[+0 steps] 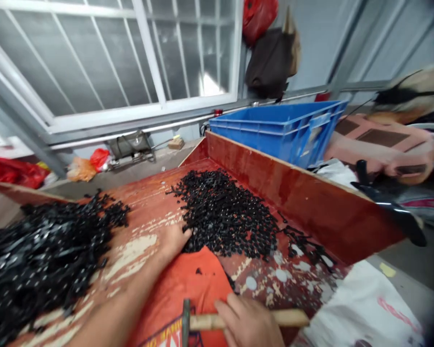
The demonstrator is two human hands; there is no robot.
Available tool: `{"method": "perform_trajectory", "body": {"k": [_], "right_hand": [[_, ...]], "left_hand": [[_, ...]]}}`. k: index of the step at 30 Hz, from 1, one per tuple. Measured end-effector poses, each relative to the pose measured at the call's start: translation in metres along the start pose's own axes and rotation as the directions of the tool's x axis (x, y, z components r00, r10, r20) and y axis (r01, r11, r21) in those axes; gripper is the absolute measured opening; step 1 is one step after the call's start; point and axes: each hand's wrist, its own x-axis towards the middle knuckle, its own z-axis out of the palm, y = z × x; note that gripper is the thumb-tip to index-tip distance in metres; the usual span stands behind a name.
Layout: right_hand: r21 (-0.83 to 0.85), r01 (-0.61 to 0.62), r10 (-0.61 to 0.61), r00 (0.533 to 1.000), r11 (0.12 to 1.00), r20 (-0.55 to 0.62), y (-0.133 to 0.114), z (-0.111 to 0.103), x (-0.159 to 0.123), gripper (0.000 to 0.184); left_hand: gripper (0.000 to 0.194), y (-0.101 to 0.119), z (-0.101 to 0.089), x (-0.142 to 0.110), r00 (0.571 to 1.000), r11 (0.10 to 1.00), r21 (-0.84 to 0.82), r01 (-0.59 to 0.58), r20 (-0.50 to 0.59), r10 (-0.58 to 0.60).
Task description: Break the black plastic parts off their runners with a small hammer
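Observation:
My right hand [249,322] is wrapped round the light wooden handle of a hammer [287,318], low in the view. Its metal head points left, above an orange cloth [198,277] with printed lettering. My left hand [174,239] reaches to the near left edge of a pile of small black parts [227,209]. Its thumb and fingers look curled together, and what they hold, if anything, is too blurred to name. A few black bits lie on the orange cloth between my hands.
A second, larger heap of black pieces [47,250] lies on the left of the worn red board [148,193]. A red side wall [304,202] bounds the right, with a blue crate [253,135] behind it. A white sack [365,303] lies front right.

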Motion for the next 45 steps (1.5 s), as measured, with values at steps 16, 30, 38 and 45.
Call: {"method": "perform_trajectory", "body": {"k": [16,30,38,45], "right_hand": [[-0.010,-0.118,0.119,0.983,0.993,0.137,0.010,-0.003,0.068,0.026],[0.346,0.213,-0.276,0.950,0.914,0.144,-0.076,0.000,0.071,0.029],[0.189,0.316,-0.346,0.925,0.930,0.160,-0.116,0.027,0.110,0.012],[0.098,0.398,-0.409,0.898,0.912,0.162,-0.122,0.029,0.117,0.010]], "left_hand": [[0.034,-0.051,-0.056,-0.178,0.955,0.788,-0.616,0.019,-0.221,-0.196],[0.021,-0.089,-0.063,-0.294,0.872,0.979,0.008,0.204,-0.457,-0.178],[0.020,-0.063,-0.046,-0.281,0.983,0.992,0.128,0.007,-0.181,0.016],[0.022,-0.111,-0.029,-0.274,0.955,0.998,0.054,-0.032,-0.291,0.046]]}}
